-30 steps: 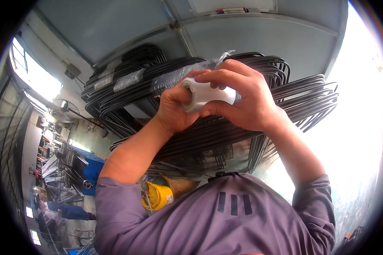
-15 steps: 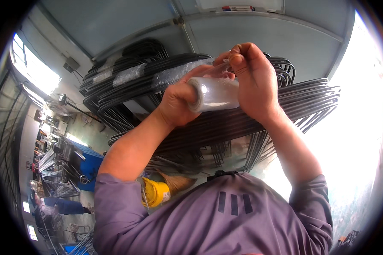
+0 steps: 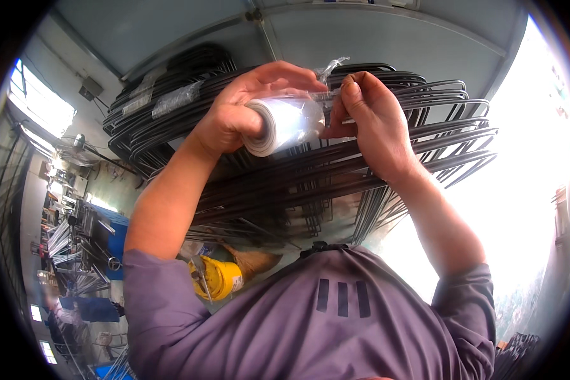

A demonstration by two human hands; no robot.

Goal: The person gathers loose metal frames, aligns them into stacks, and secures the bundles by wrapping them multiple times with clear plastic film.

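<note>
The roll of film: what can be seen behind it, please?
Past the lower edge of the roll, black rods show. What lies directly behind it cannot be seen; the roll and the left hand cover it.

Dusty-purple shirt [image 3: 310, 326] with 3 dark parallel bars [image 3: 342, 298] and 2 loose elbow-length sleeves [image 3: 158, 285].

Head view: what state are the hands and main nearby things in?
Plastic roll: partly unwound
Left hand: curled around roll, thumb in its end
Right hand: pinching clear film
Black rods: bent, stacked, partly wrapped
Yellow bucket: cannot tell whether lidded
</note>
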